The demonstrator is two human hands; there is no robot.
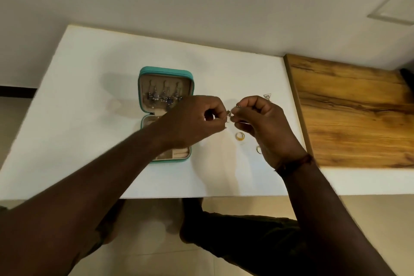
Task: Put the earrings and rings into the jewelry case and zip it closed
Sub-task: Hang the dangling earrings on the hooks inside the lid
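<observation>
Now in the earring step: pinching one small silver earring (230,114) between left hand (195,120) and right hand (265,124), fingertips of both curled tight onto it, held in the air just right of the open teal jewelry case (165,72). Probably working its hook or clasp free before hanging it; too small to tell which. Already hung in the lid (145,87): a row of earrings (164,96). Not yet packed, lying on the white table (89,96): a gold ring (240,136) just below the hands, a second ring (258,149) half hidden by the right palm, a triangular earring (267,97) beyond the right knuckles. Next, likely: carrying the held piece left to the lid and hooking it onto a free spot, which calls for a steady fine pinch and care not to knock those hanging. Then rings into the lower tray (177,154), then zipping shut
</observation>
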